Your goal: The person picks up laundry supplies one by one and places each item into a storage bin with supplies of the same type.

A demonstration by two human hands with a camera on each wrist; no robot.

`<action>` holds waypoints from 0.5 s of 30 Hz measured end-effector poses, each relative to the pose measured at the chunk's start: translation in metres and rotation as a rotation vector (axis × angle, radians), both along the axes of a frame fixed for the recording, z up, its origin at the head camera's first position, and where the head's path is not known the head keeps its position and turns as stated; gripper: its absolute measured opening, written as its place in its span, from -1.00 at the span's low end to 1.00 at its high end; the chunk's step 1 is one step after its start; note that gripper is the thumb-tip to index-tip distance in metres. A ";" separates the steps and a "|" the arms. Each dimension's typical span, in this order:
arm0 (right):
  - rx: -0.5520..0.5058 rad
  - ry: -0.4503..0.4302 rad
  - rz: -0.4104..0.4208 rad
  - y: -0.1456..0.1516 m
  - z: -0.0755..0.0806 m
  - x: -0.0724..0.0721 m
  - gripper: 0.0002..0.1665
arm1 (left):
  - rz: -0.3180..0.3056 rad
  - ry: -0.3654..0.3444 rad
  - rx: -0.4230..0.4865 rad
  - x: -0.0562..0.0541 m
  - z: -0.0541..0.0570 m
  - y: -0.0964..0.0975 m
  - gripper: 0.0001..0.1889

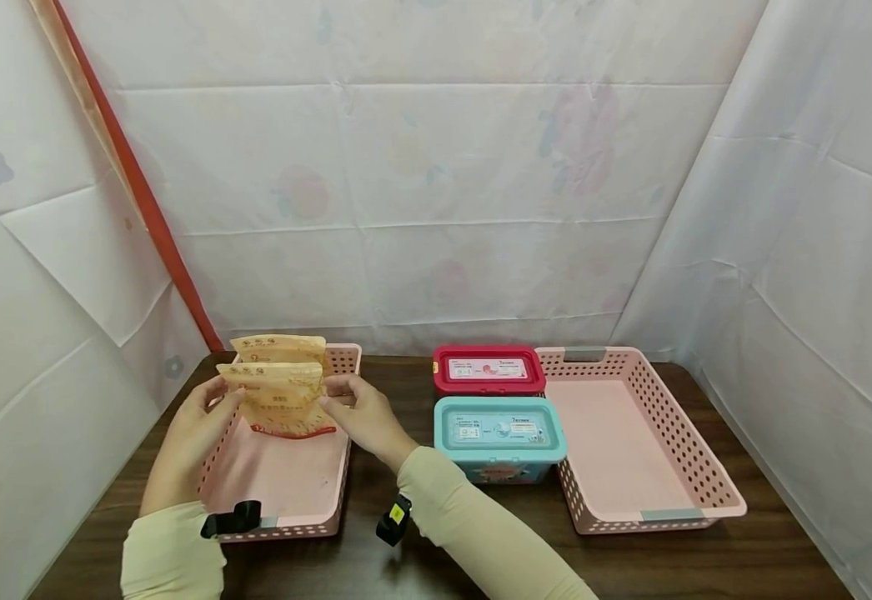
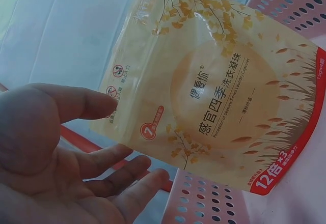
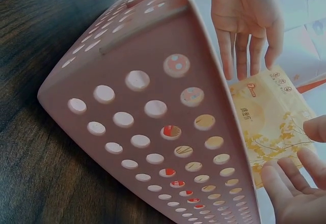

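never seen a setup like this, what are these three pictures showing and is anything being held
There is no machine here, just a person's bare left hand and right hand. The wide picture comes from a camera worn on the head, looking forward and down. The other two come from cameras on the left and right wrists, close to the work.

On the dark table are a left basket and a right basket, both pink, with a red tub and a teal tub between them.

The hands are at opposite sides of a yellow pouch at the left basket, with a second pouch behind it. Their fingers look fairly straight rather than curled round it, so nothing seems firmly gripped.
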State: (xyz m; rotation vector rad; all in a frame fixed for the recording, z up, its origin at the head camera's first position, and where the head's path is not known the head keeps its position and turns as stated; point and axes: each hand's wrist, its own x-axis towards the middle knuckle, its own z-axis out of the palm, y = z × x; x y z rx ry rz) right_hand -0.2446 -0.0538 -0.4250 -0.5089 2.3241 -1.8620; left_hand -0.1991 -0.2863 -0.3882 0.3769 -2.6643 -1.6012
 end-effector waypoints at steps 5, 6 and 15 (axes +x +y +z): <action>-0.015 0.015 0.027 0.001 0.000 0.000 -0.58 | -0.023 0.013 0.033 0.001 -0.001 0.000 -0.07; -0.015 0.017 0.030 0.001 0.000 0.000 -0.58 | -0.026 0.015 0.043 0.001 -0.001 0.000 -0.06; -0.021 -0.013 0.022 0.000 0.001 0.002 -0.54 | -0.037 0.032 0.086 0.003 -0.002 0.000 -0.02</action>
